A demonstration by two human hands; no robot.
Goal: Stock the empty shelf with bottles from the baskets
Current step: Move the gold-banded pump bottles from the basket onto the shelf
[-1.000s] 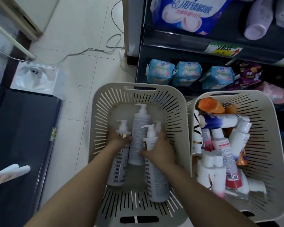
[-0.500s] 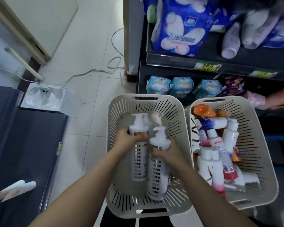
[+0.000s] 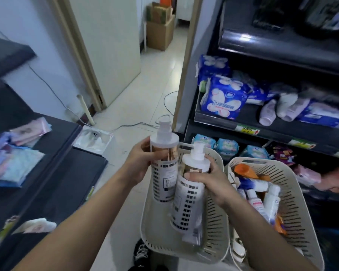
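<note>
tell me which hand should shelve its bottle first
Right, probably. The right hand grips its pump bottle nearer the dark upper shelf, which lies up and to its right. The left hand holds the other bottle farther out and would likely have to cross the right arm.

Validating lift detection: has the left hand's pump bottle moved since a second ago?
Yes. The white pump bottle with checkered label, in the left hand, rose off the floor of the cream slotted basket; its pump tops the rim.
</note>
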